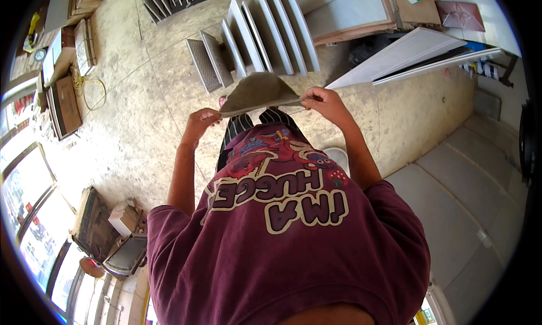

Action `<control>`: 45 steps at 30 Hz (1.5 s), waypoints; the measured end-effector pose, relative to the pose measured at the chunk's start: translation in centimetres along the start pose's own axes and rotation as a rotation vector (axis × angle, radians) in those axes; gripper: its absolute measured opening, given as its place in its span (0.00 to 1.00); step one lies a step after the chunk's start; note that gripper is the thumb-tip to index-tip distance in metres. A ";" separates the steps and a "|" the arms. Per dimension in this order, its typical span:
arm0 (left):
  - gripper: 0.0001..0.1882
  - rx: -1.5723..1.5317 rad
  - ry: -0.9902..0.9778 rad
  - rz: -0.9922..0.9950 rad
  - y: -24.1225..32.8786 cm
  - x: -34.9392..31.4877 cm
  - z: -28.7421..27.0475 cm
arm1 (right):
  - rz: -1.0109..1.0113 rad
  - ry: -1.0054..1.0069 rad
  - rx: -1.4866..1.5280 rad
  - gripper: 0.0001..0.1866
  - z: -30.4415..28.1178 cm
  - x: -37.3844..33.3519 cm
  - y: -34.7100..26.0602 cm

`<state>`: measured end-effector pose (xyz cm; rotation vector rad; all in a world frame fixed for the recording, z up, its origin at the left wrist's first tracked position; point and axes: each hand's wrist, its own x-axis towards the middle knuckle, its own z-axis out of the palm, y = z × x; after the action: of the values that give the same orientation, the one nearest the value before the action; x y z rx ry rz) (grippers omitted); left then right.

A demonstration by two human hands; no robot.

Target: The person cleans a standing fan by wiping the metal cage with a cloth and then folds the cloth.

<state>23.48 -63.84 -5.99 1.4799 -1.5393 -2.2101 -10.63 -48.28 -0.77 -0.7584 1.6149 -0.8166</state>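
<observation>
Head view shows a grey-brown cloth [261,92] spread between the hands; the left hand [201,123] pinches one end of its edge, the right hand [326,103] the other; the cloth hides the lower part of the striped trousers [240,122]; beyond the grip stand upright panels [265,34], and farther off a second row of panels [169,0] is cut by the top edge; behind the right hand, a pale round vessel [337,154] is mostly covered by the shirt [293,263], its contents unclear; well left of the grip, a brown box [68,104] does not show its inside.

Mottled flr [164,79] w/ yellow cord [78,83]
</observation>
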 end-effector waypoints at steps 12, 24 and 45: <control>0.10 -0.091 0.344 0.295 6.4 4.0 -5.4 | -0.353 0.191 -0.102 0.07 3.0 9.1 -8.2; 0.13 -0.126 0.619 0.310 4.9 8.6 -14.3 | -0.513 0.315 -0.161 0.07 10.6 21.3 -7.7; 0.13 -0.151 0.420 -0.295 -14.3 0.6 -6.4 | -0.094 -0.100 -0.258 0.08 12.4 8.9 6.1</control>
<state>34.07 -61.45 -17.36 2.0600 -1.0605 -1.9153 -0.37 -53.72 -12.37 -1.0485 1.6220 -0.6324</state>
